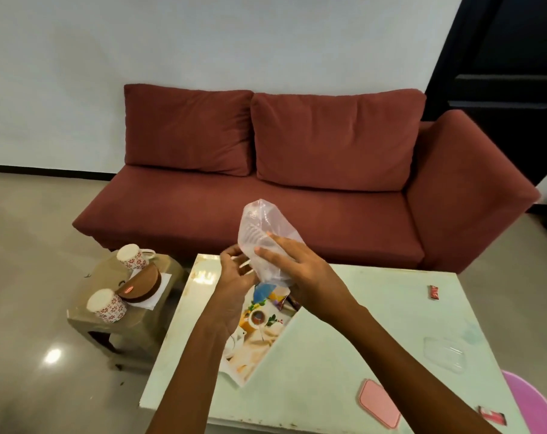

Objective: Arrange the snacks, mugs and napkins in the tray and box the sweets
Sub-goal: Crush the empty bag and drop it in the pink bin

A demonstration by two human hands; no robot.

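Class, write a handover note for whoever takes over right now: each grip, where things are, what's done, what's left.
The left grip and right grip hold the clear plastic bag over the picture-printed tray.
Done: blue and purple snack packets lie in the tray.
To do: two red-flowered white mugs and white napkins on the brown stool; red-wrapped sweets loose on the pale green table.

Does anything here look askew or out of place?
The printed tray sits skewed, diagonal to the edges of the table. One red wrapped sweet lies alone at the table's right side, and a second red packet sits close to its near edge.
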